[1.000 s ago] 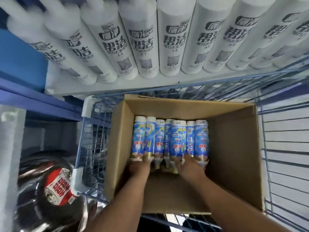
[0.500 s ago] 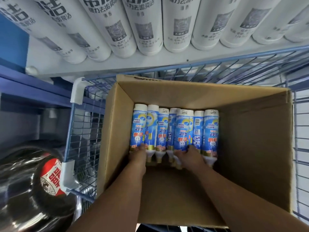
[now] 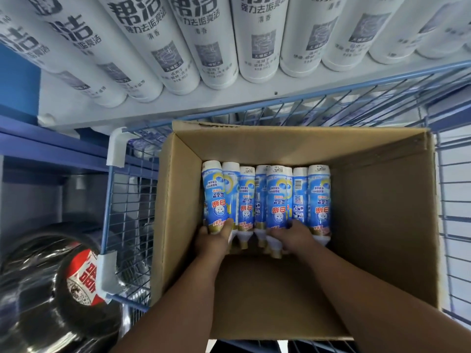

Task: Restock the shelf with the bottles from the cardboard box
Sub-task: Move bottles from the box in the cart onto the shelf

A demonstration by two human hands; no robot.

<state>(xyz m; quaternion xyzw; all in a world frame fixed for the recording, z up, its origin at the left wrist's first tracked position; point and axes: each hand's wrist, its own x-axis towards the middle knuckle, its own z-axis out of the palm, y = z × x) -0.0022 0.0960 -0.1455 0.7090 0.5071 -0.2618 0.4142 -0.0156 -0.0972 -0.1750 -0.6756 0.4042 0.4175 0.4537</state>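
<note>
Both forearms reach forward into an open cardboard box point(image 3: 382, 225) that sits inside a blue wire cart point(image 3: 453, 189). The left hand point(image 3: 212, 240) has its grip curled round the neck end of the leftmost bottle point(image 3: 216, 197), thumb lying on the label's lower edge and fingers wrapped behind it. The right hand point(image 3: 293, 235) is curled over the neck ends of the bottles near the middle of the row, its fingertips point(image 3: 295, 224) pressing on a blue label; exactly which bottle or bottles its grip closes on cannot be told.

The bottles point(image 3: 280, 197) lie flat in a single row against the box's far left part, touching side by side, blue labels up, flat white bases pointing away and tapered white and tan necks pointing toward the person. The right part of the box floor is bare cardboard.

Left of the cart, low down, lies a dark glossy pot point(image 3: 51, 289) bearing a red and white sticker point(image 3: 85, 276). Beyond the box, a pale shelf point(image 3: 178, 108) carries a row of tall white bottles point(image 3: 257, 39) standing close together, printed with dark grey characters. A blue shelf frame point(image 3: 51, 143) runs along the left.
</note>
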